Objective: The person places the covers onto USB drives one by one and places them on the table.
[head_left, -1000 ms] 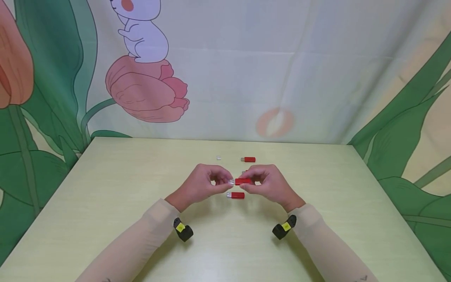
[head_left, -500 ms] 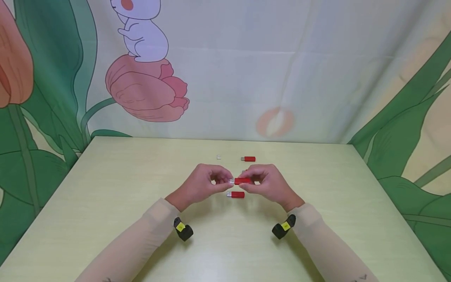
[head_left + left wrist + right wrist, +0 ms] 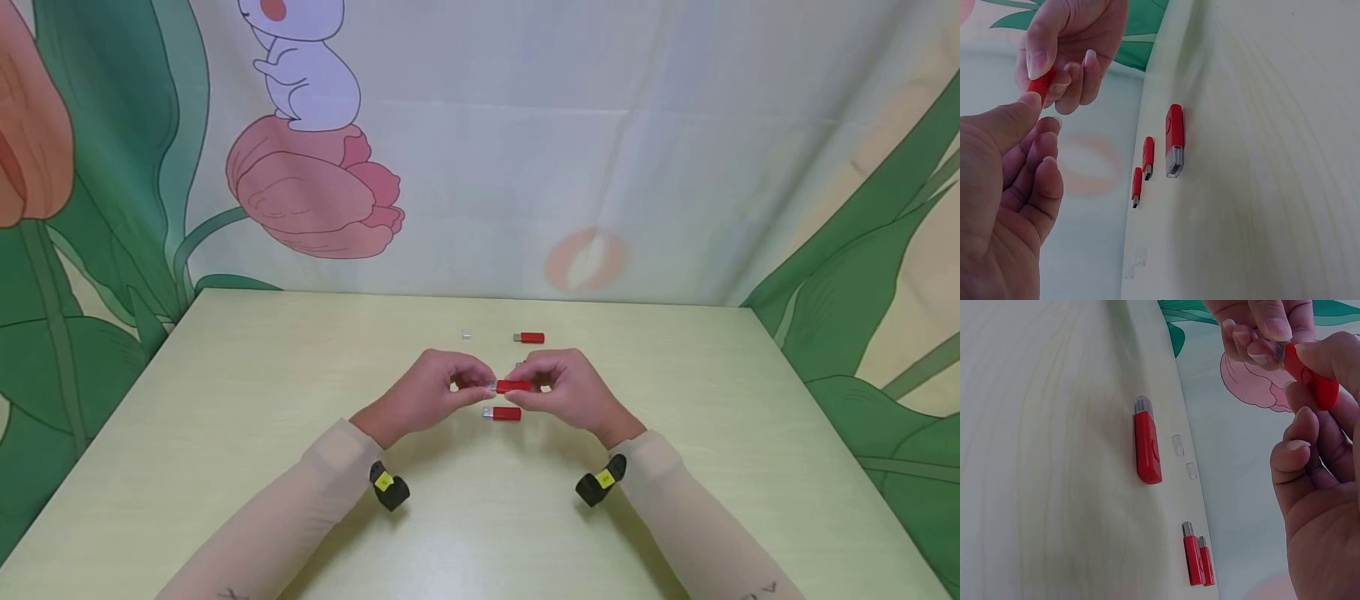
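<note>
Above the table, my right hand (image 3: pixel 568 388) pinches the red body of a USB stick (image 3: pixel 513 386) between thumb and fingers. My left hand (image 3: pixel 429 389) pinches the clear cap (image 3: pixel 1280 351) at the stick's left end; fingertips largely cover it. Just in front of the hands lies another red USB stick (image 3: pixel 507 414) with a clear cap on its plug. Two sticks with bare metal plugs lie farther back, one red stick (image 3: pixel 531 337) in full sight and one red stick (image 3: pixel 1193 559) mostly hidden by my right hand in the head view.
Two loose clear caps lie toward the back of the table, a nearer cap (image 3: pixel 1177 445) and a farther cap (image 3: pixel 1192 470). The pale wooden table (image 3: pixel 225 433) ends at a printed curtain (image 3: pixel 480 183) with flowers and a rabbit figure.
My right hand and the held USB stick have shifted slightly left, closer to my left hand. Less of the clear end shows between the fingers. The things on the table have stayed put.
</note>
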Action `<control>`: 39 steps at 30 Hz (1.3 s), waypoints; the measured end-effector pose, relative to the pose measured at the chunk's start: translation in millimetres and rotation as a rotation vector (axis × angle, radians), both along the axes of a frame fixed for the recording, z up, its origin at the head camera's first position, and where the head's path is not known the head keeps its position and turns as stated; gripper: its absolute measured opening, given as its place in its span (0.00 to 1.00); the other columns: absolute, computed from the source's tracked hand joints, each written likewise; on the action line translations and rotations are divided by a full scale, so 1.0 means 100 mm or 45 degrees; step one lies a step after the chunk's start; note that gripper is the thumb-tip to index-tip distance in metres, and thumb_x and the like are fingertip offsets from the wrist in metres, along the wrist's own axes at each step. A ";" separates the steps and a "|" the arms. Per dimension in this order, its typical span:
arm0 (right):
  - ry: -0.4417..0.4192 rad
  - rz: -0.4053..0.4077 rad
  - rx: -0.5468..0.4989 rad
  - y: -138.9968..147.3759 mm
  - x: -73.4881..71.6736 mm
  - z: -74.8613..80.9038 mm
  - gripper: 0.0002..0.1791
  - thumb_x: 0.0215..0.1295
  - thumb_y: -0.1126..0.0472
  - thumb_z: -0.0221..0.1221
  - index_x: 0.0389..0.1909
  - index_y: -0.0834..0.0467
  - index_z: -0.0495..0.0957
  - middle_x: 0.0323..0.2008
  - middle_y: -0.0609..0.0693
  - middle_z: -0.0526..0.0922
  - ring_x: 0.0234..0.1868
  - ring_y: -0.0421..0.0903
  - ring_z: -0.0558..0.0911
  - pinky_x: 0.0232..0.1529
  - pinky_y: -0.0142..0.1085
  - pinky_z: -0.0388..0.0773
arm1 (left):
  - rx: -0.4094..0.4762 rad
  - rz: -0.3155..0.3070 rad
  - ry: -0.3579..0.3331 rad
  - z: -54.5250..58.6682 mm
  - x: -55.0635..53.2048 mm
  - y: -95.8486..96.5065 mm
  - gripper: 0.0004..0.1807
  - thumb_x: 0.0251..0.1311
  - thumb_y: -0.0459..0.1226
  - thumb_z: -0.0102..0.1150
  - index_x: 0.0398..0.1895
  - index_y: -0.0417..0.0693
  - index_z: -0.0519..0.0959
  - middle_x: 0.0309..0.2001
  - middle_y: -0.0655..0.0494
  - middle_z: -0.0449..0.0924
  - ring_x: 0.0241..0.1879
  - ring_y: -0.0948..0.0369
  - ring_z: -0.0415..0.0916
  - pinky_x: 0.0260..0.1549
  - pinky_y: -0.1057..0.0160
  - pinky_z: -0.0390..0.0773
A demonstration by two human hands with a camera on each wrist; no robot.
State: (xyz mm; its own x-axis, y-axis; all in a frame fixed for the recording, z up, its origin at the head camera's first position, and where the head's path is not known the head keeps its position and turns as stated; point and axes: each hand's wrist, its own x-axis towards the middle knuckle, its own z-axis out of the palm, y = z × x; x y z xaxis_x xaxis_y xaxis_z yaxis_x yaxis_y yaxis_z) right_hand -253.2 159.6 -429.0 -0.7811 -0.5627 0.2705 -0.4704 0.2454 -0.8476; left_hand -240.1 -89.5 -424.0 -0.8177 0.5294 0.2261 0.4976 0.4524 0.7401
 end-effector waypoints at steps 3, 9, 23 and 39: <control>0.011 -0.023 0.021 0.00 -0.01 -0.01 0.08 0.61 0.61 0.72 0.40 0.48 0.90 0.34 0.45 0.88 0.31 0.46 0.81 0.33 0.39 0.81 | -0.033 0.010 0.000 0.02 0.00 0.01 0.10 0.62 0.39 0.71 0.45 0.50 0.88 0.35 0.62 0.87 0.34 0.64 0.78 0.38 0.67 0.81; 0.049 -0.028 0.072 -0.02 -0.04 -0.02 0.08 0.62 0.60 0.72 0.41 0.47 0.90 0.33 0.43 0.88 0.30 0.45 0.81 0.32 0.38 0.80 | -0.069 0.027 0.016 0.03 -0.01 0.00 0.09 0.63 0.39 0.70 0.45 0.50 0.88 0.35 0.62 0.87 0.35 0.64 0.79 0.40 0.67 0.81; -0.004 -0.136 0.146 -0.03 -0.15 -0.10 0.10 0.60 0.55 0.73 0.43 0.46 0.89 0.34 0.43 0.89 0.31 0.46 0.83 0.28 0.33 0.77 | -0.120 0.101 -0.018 -0.08 -0.16 0.04 0.09 0.62 0.36 0.71 0.45 0.48 0.86 0.35 0.60 0.87 0.35 0.64 0.80 0.41 0.66 0.83; -0.090 -0.181 0.325 0.08 -0.33 -0.28 0.12 0.58 0.57 0.75 0.42 0.53 0.89 0.32 0.45 0.89 0.29 0.44 0.84 0.33 0.34 0.79 | -0.358 0.166 -0.067 -0.19 -0.34 0.21 0.09 0.61 0.36 0.72 0.44 0.46 0.87 0.35 0.58 0.86 0.35 0.61 0.79 0.43 0.64 0.83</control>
State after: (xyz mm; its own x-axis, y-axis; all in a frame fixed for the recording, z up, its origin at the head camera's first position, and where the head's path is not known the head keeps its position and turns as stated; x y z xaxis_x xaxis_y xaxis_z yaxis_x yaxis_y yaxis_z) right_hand -286.5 167.9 -456.7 -0.8689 -0.4890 0.0766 -0.3581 0.5143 -0.7793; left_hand -274.1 -68.5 -443.1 -0.8893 0.4554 0.0413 0.3865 0.7003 0.6002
